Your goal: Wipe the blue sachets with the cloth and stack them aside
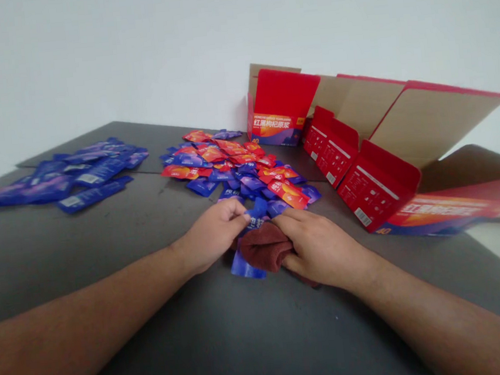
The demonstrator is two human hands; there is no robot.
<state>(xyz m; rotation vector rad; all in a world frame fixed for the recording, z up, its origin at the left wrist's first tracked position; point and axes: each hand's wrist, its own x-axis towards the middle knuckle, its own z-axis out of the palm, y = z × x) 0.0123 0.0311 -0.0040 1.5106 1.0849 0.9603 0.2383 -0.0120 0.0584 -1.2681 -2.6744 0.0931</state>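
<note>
My left hand point(212, 232) pinches the top end of a blue sachet point(249, 268) between thumb and fingers. In my right hand point(321, 242) is a bunched brown cloth point(264, 248), which lies across the middle of that sachet. The sachet's lower end shows below the cloth. Just beyond both hands spreads a heap of red and blue sachets point(234, 159), its near edge almost touching my fingers.
To the left lies a pile of blue sachets point(84, 168). Open red cardboard boxes point(286, 101) stand in a row along the right, flaps up, the nearest one point(438, 213) at the dark table's point(229, 343) right edge. A pale wall rises behind.
</note>
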